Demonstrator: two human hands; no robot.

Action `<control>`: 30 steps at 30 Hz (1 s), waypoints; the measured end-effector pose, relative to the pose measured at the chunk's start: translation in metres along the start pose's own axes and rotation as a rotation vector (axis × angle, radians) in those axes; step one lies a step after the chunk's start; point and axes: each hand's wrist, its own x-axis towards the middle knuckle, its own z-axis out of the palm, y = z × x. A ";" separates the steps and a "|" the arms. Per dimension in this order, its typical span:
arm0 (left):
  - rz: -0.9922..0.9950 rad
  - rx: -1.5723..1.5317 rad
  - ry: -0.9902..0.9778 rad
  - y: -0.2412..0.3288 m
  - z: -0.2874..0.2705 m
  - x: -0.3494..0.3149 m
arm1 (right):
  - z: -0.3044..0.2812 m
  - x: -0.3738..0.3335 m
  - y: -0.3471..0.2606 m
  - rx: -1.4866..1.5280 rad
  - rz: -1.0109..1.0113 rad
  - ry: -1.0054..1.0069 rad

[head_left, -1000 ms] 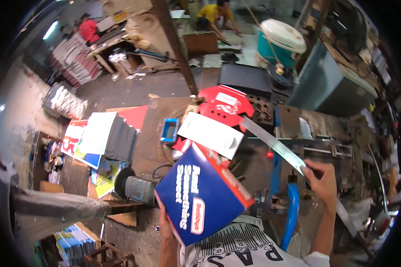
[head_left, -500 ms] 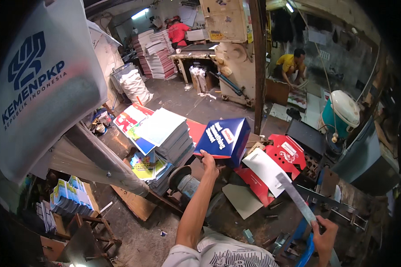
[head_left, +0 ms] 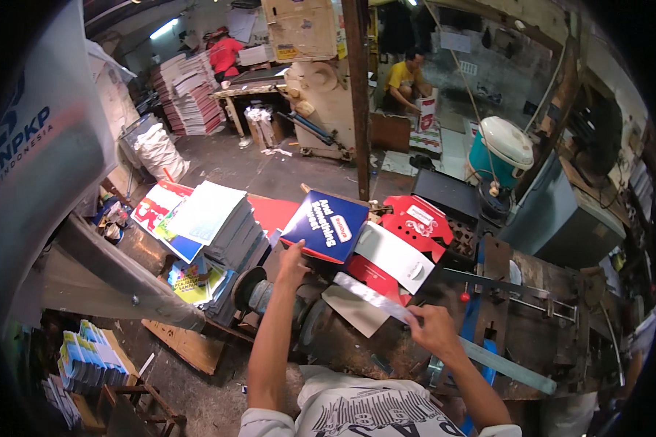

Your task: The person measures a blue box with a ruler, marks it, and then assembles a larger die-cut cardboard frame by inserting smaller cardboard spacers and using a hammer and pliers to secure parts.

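My left hand (head_left: 291, 264) grips the near left edge of a dark blue cardboard box (head_left: 326, 215) with a red edge and white lettering; the thumb lies on top and the other fingers are mostly hidden. In my right hand (head_left: 431, 328) is a long flat metal strip (head_left: 372, 296), like a ruler. Its far end points at the box's near side, apart from it, and its other end runs back past my wrist. Beside the box lie a white card (head_left: 392, 255) and a red die-cut card (head_left: 419, 222). A grey-beige board (head_left: 353, 309) sits under the strip.
Stacked printed sheets (head_left: 237, 247) stand left of the box. A grimy machine bed with metal rails (head_left: 525, 328) lies at the right. A teal drum (head_left: 499, 160) and a dark post (head_left: 357, 95) stand beyond. Two people (head_left: 408, 80) work at the back.
My view has turned right. My right hand has swung the strip in from the right toward the box. The blue box has tilted flatter, with my left hand still on it.
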 end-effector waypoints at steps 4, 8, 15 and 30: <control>0.253 0.086 -0.030 0.021 -0.020 -0.051 | 0.041 0.028 0.008 0.019 -0.008 -0.087; 0.715 0.202 0.088 0.023 -0.048 -0.132 | 0.082 0.054 0.043 -0.003 -0.046 -0.124; 0.431 0.284 0.724 -0.132 -0.200 -0.289 | 0.076 0.075 0.074 0.125 -0.006 -0.435; 0.091 0.101 1.626 -0.370 -0.226 -0.522 | 0.173 -0.103 -0.226 0.472 -0.823 -0.901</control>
